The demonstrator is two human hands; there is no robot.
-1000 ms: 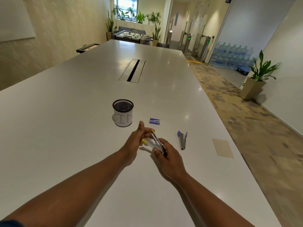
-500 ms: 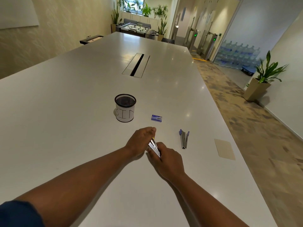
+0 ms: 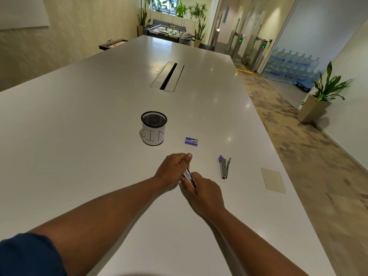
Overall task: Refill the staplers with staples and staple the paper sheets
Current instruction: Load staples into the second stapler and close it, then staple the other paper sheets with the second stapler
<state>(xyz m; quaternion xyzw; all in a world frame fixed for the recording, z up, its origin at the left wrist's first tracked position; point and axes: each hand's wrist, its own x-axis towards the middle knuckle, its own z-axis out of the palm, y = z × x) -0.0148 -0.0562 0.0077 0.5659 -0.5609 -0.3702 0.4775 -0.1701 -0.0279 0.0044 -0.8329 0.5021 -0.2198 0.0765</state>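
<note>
"Two hands on one stapler (image 3: 188, 176), is that right?"

"Yes. Your right hand (image 3: 203, 193) curls round its near end and your left hand (image 3: 173, 168) closes over the far end, so only a strip of metal shows between them, just above the table (image 3: 79, 136). I cannot tell whether the top is fully down."

"How do I finish this step well?"

"Keep your right hand firm as the anchor and press with your left evenly, straight along the body, so the staples do not buckle inside. Keep your fingertips clear of the seam. That is my reading, not something I can see."

"And after that?"

"Beyond your right hand, the second stapler (image 3: 224, 167), with blue tips, lies open on the table; it looks unfilled. To its right, near the table edge, lies the tan paper (image 3: 273, 180). Further out sits the small blue staple box (image 3: 191, 141), and left of it the mesh cup (image 3: 153, 128) marked BIN. All are within reach, I would judge."
</note>
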